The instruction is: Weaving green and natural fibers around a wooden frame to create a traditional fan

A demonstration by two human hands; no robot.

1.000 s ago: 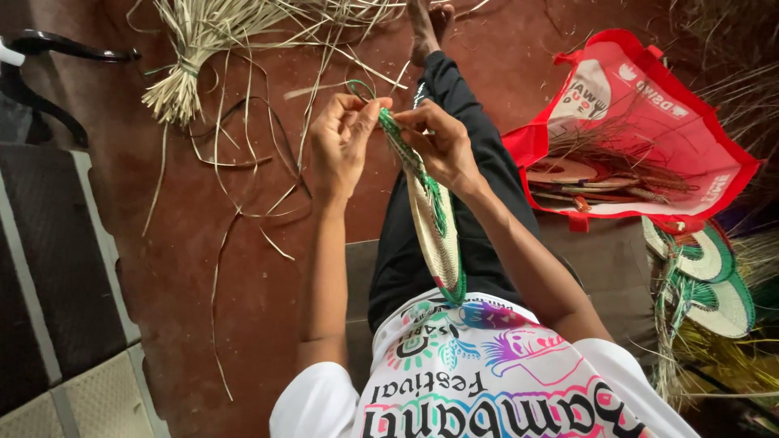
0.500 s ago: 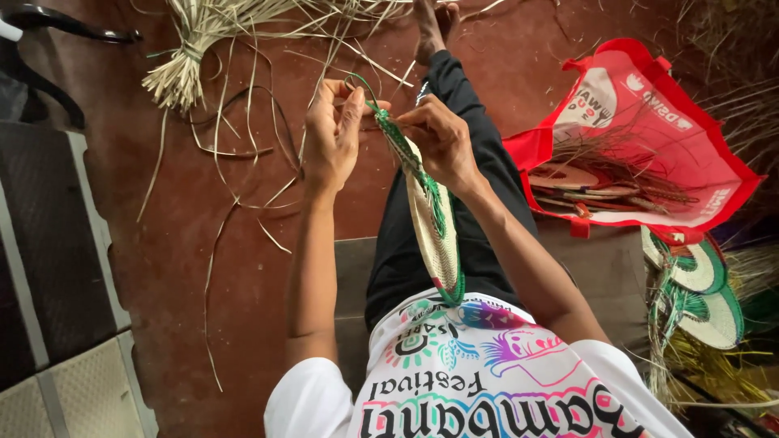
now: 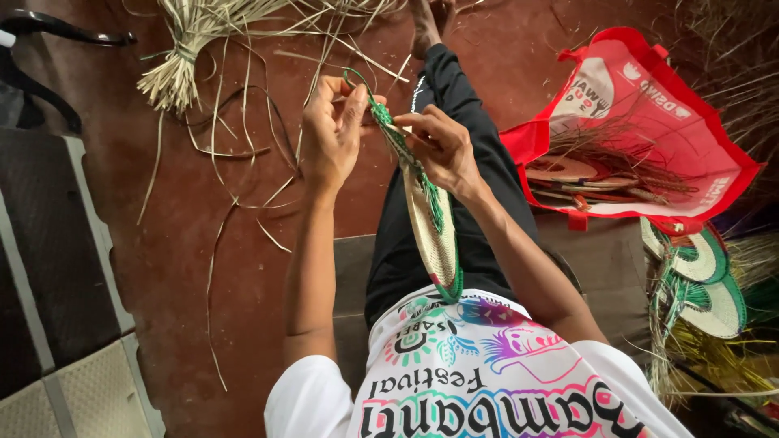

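Woven cream palm-fibre disc with green braided edge point(image 3: 430, 227) stands on edge over the lap, centre scene. Left hand point(image 3: 329, 134) pinches its far rim; right hand point(image 3: 442, 146) grips the rim just right.

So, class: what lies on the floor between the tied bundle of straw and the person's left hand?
In the head view, loose pale straw strips lie scattered on the red floor between the tied bundle and the left hand.
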